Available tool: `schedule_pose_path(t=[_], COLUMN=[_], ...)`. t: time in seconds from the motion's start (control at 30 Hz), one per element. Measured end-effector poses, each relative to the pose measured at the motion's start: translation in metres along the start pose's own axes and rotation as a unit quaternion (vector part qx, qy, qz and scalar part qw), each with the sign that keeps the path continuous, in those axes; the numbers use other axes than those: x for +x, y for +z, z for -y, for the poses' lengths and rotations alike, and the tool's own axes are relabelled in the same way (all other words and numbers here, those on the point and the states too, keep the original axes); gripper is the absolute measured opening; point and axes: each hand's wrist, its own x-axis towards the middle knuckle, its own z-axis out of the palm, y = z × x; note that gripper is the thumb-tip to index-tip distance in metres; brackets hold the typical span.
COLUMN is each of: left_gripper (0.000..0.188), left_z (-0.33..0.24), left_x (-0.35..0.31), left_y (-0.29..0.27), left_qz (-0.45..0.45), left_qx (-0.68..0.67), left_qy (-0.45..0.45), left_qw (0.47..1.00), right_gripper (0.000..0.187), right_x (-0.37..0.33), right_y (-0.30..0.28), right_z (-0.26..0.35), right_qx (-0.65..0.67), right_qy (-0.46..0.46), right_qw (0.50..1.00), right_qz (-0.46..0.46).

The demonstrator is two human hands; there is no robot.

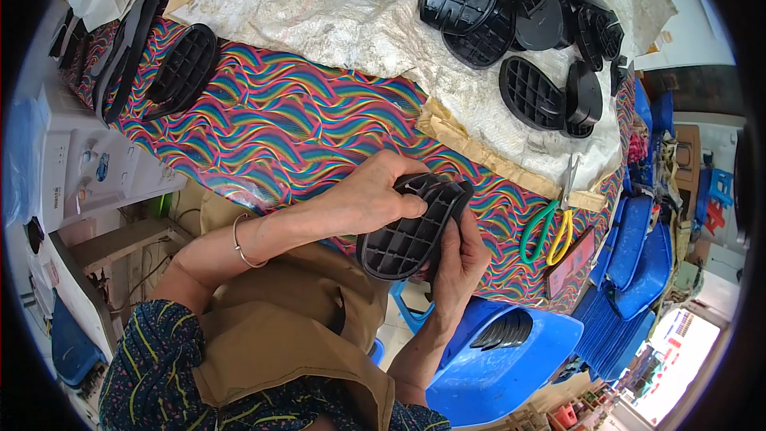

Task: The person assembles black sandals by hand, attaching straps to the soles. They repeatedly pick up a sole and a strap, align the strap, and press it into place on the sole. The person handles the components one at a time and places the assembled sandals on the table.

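Gripping one black ribbed sole (411, 231), left hand (363, 201) and right hand (459, 259); two scissors (546, 231) nearby.

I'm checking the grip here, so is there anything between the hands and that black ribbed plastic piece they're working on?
Nothing visible. The left hand grips the black oval ribbed plastic piece from above, and the right hand holds its lower right edge, both in direct contact. The green and yellow handled scissors lie apart on the colourful wavy-patterned table cover.
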Motion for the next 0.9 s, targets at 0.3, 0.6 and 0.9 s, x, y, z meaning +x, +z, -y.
schedule_pose_path(t=[0.3,0.6,0.9], left_gripper=[0.028,0.025,0.027], left_z=[0.007,-0.003,-0.014], left_x=[0.003,-0.003,-0.003], left_y=[0.003,0.004,0.006], left_qz=[-0.028,-0.090,-0.136], left_qx=[0.050,0.024,0.010], left_qy=[0.027,0.070,0.093], left_qw=[0.998,0.993,0.986], right_gripper=[0.035,0.034,0.025], right_x=[0.000,-0.020,-0.048], right_y=[0.001,-0.004,0.007], right_z=[-0.004,0.033,0.022], right_qx=[-0.030,-0.160,-0.092], right_qy=[-0.056,-0.038,-0.022], right_qw=[0.998,0.985,0.995], right_qz=[0.004,0.052,-0.028])
